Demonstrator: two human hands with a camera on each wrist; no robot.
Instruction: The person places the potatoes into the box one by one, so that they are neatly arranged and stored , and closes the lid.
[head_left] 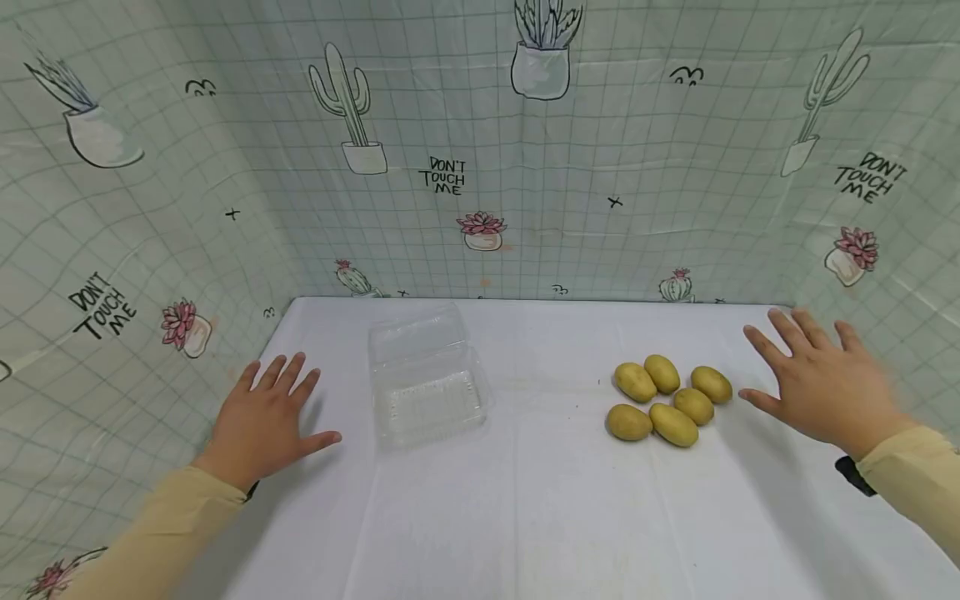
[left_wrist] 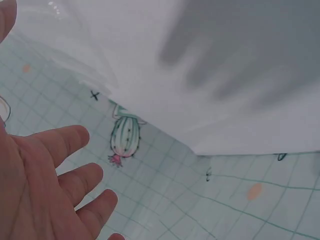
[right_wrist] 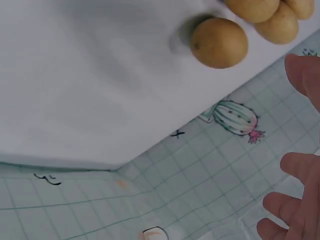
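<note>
My left hand (head_left: pixel 258 429) hovers over the table's left side with fingers spread, holding nothing. To its right lies a clear plastic clamshell box (head_left: pixel 429 404), its lid (head_left: pixel 417 337) folded back toward the rear. Several yellow potatoes (head_left: pixel 673 425) are grouped on the right half of the table. Beyond them, over the right edge, my right hand (head_left: pixel 828 383) is raised with fingers apart and nothing in it. The right wrist view shows one potato (right_wrist: pixel 219 43) beside a cluster, with the fingers (right_wrist: pixel 300 165) at the right border. In the left wrist view, the left fingers (left_wrist: pixel 80 182) are extended.
A white-covered table (head_left: pixel 517 517) fills the middle. Behind it and at both sides hangs a green grid-patterned cloth (head_left: pixel 555 167) printed with cacti and lettering. The hands cast shadows on the white surface.
</note>
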